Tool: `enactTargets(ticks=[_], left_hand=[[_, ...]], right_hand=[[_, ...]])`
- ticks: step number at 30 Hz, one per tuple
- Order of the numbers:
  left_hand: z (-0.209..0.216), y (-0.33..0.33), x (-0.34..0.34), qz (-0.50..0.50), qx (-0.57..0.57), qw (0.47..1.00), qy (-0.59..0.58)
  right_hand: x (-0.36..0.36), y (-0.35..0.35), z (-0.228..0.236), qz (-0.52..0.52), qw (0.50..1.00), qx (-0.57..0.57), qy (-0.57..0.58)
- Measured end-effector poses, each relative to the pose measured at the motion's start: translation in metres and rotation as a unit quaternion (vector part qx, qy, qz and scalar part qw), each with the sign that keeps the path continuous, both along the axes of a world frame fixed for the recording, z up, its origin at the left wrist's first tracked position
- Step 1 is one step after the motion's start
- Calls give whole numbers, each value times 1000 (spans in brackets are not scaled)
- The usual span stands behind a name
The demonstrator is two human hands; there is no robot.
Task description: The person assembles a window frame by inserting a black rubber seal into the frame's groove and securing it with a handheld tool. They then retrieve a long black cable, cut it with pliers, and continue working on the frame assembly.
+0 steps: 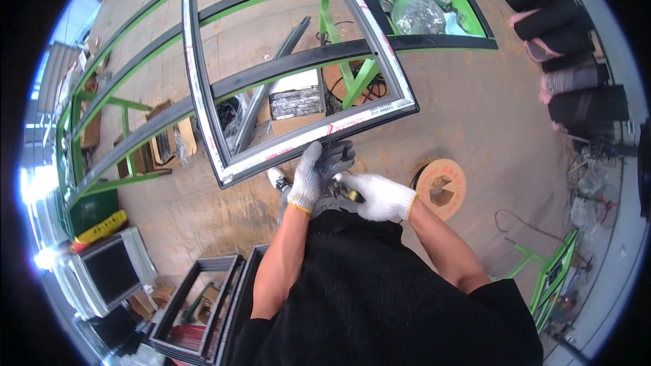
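Observation:
A rectangular window frame (366, 116), with printed protective film on its pale faces and a dark outer edge, lies across the black-topped bars of a green work stand (271, 68). Close to its near edge is my left hand (317, 175), in a white glove with grey palm coating. Its thumb and fingers are apart, palm turned toward my right hand; a small dark patch at the fingers is unclear. My right hand (383, 198), in a white knitted glove, is closed around a tool with a black-and-yellow handle (349, 193). The tool's working end cannot be made out.
Below the stand are an open carton (296, 105) and a loose metal profile (261, 105). A green tray (468, 0) holds bottles and plastic bags at the far right. On the floor sits a cardboard spool (442, 188). Dark rolls (563, 30) line the right; more frames (196, 308) stand lower left.

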State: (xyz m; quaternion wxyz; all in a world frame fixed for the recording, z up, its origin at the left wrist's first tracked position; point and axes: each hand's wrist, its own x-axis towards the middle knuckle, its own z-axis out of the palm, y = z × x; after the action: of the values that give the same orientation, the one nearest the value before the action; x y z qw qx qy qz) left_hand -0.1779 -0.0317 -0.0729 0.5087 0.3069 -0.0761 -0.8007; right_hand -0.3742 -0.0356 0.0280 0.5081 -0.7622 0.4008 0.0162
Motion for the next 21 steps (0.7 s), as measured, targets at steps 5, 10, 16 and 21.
enactTargets(ticks=[5, 10, 16, 21], left_hand=[[10, 19, 13, -107, 2, 990, -94], [37, 8, 15, -259, -107, 940, -194], [131, -64, 42, -338, -312, 722, -517], [129, -145, 14, -329, -416, 543, -651]], right_hand=[[-1, 45, -6, -349, 929, 96, -70], [26, 58, -31, -447, 856, 97, -241], [75, 66, -26, -624, 703, 100, -326], [127, 32, -25, -706, 681, 40, -191]])
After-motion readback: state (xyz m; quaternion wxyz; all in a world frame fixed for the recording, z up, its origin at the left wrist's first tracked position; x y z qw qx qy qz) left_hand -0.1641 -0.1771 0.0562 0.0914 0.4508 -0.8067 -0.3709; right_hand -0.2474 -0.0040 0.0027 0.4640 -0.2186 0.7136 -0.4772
